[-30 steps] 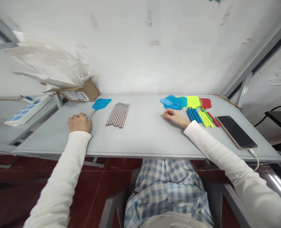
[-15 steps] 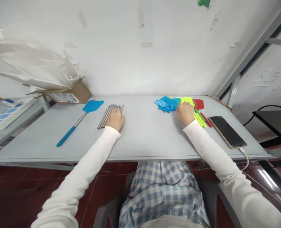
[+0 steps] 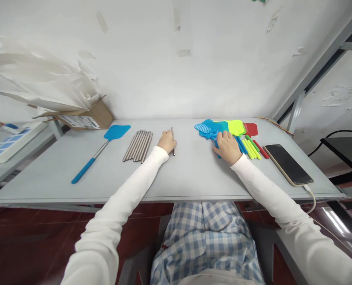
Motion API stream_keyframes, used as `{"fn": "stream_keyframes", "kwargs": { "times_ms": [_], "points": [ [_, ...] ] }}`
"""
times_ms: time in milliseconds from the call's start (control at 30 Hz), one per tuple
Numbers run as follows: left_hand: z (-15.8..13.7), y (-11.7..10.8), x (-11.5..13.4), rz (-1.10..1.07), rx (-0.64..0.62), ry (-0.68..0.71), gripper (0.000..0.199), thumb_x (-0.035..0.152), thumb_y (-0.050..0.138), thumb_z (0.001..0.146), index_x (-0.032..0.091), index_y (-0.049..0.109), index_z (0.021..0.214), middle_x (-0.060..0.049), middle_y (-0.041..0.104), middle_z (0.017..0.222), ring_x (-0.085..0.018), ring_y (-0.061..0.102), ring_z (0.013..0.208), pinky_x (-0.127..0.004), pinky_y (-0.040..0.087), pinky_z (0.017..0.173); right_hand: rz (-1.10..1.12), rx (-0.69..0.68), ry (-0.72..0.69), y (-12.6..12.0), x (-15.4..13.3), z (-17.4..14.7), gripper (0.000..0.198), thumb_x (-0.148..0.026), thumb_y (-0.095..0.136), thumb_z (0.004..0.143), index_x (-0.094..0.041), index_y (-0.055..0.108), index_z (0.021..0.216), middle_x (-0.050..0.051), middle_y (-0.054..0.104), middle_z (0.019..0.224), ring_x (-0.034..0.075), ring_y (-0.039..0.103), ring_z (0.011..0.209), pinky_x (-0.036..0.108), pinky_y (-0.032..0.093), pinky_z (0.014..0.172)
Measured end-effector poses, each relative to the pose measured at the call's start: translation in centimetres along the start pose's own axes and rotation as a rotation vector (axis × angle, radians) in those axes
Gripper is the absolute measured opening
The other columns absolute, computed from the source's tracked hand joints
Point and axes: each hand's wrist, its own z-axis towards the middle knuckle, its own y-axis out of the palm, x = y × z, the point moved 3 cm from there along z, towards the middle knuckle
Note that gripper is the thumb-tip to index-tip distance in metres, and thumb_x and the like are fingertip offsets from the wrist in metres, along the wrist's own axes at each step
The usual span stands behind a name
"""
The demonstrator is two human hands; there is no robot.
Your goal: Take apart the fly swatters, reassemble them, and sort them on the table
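Observation:
In the head view my left hand [image 3: 166, 142] is closed on a metal tube [image 3: 173, 147], which stands out along its right side. To its left lies a row of several more metal tubes [image 3: 138, 145]. My right hand [image 3: 228, 147] is closed over a blue plastic handle [image 3: 216, 145], mostly hidden under the fingers. Just beyond it are blue fly swatter heads [image 3: 208, 127], a yellow head [image 3: 236, 127] and a red head [image 3: 251, 129]. Right of that hand lie blue handles [image 3: 241, 145], yellow handles [image 3: 250, 149], green handles [image 3: 253, 143] and a red handle [image 3: 261, 149].
A fly swatter [image 3: 100, 153] with a blue head, metal shaft and blue grip lies on the left of the grey table [image 3: 188, 178]. Behind it sits a cardboard box [image 3: 94, 116]. A phone [image 3: 288, 164] with a white cable lies at the right.
My left hand has moved right from the row of tubes, taking one tube along. My right hand has drawn slightly left and nearer from the swatter heads, and blue handles now show beside it.

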Motion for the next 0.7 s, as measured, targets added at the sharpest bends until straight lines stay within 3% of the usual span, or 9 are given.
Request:
{"fn": "stream_keyframes", "kwargs": {
  "times_ms": [67,133,300,400,567,700],
  "points": [
    [1.0,0.5,0.7,-0.147,-0.034,-0.033,0.030,0.006,0.063,0.065,0.014,0.061,0.094,-0.010,0.063,0.088,-0.029,0.062,0.099,-0.040,0.045,0.096,0.006,-0.001,0.065,0.4,0.6,-0.1,0.036,-0.034,0.058,0.087,-0.005,0.055,0.108,0.026,0.060,0.109,0.035,0.055,0.103,0.039,0.043,0.079],
    [1.5,1.0,1.2,-0.315,-0.046,-0.054,0.028,0.007,0.068,0.058,0.018,0.061,0.082,-0.005,0.061,0.074,-0.030,0.063,0.092,-0.041,0.045,0.094,0.024,-0.046,0.015,0.8,0.9,0.0,0.031,-0.034,0.057,0.088,-0.007,0.057,0.103,0.026,0.062,0.105,0.035,0.057,0.101,0.039,0.043,0.077],
    [1.1,1.6,1.2,-0.486,0.065,0.044,0.024,0.008,0.070,0.051,0.021,0.064,0.070,-0.001,0.057,0.066,-0.027,0.060,0.087,-0.038,0.043,0.094,0.126,-0.031,-0.364,1.4,-0.7,0.3,0.016,-0.025,0.053,0.092,-0.013,0.059,0.099,0.016,0.063,0.101,0.028,0.057,0.095,0.036,0.040,0.079],
    [1.2,1.7,0.2,-0.642,0.039,-0.052,0.020,0.010,0.072,0.050,0.019,0.067,0.067,-0.001,0.060,0.063,-0.023,0.060,0.077,-0.033,0.046,0.085,0.212,0.088,-0.481,1.7,-2.4,0.3,0.020,-0.030,0.049,0.096,-0.014,0.059,0.100,0.015,0.061,0.104,0.026,0.054,0.095,0.036,0.039,0.081],
    [1.7,1.5,-0.5,-0.913,-0.128,-0.223,0.007,0.010,0.068,0.058,0.014,0.066,0.062,-0.001,0.058,0.054,-0.015,0.055,0.058,-0.026,0.043,0.061,0.353,0.214,-0.477,2.5,-3.4,1.1,0.024,-0.030,0.042,0.099,-0.014,0.058,0.109,0.013,0.061,0.110,0.025,0.053,0.099,0.034,0.036,0.084],
    [1.6,1.1,0.1,-1.232,-0.121,-0.262,0.011,0.006,0.059,0.066,0.013,0.055,0.058,-0.007,0.066,0.068,-0.009,0.053,0.055,-0.020,0.042,0.055,0.327,0.256,-0.361,2.8,-2.4,3.0,0.033,-0.034,0.035,0.101,-0.013,0.059,0.110,0.013,0.065,0.101,0.026,0.054,0.095,0.034,0.034,0.084]
  ]
}}
